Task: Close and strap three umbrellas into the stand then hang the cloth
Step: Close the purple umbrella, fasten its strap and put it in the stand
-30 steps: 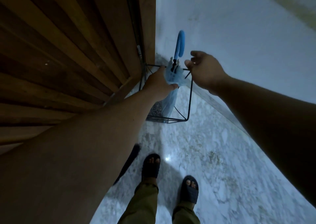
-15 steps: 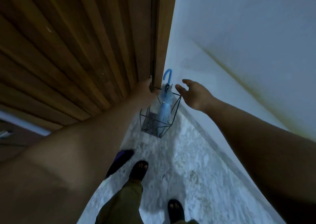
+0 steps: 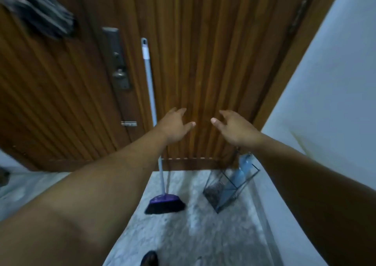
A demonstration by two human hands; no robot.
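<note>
- A dark shoe (image 3: 150, 258) at the bottom edge, nearest the viewer, on pale speckled floor (image 3: 183, 235), well short of the wooden door (image 3: 203, 62).
- Both bare forearms reach out toward the door, over the floor.
- Broom (image 3: 164, 203): purple head with dark bristles on the floor just short of the door, its pale pole leaning up against the panels.
- Wire stand (image 3: 227, 186): by the door's lower right corner, between door frame and white wall (image 3: 325, 103). One closed blue umbrella (image 3: 241, 173) stands tilted inside. Blur hides whether its strap is fastened. No second or third umbrella shows in it.
- Left hand (image 3: 173, 126): raised in front of the door panels, fingers spread and loosely bent, holding nothing. Contact with the wood cannot be told.
- Right hand (image 3: 236, 129): beside the left, a gap between their thumbs, fingers spread, holding nothing; it is above the stand, clear of the umbrella.
- Lock plate and handle (image 3: 119, 66) on the door's left part, a small latch below.
- Dark striped blurred shape (image 3: 43, 15) high on the door's left; possibly the cloth, too smeared to say.
- Judgement: one umbrella in, two outstanding and out of view; the cloth step is unresolved. Roughly a third done.
</note>
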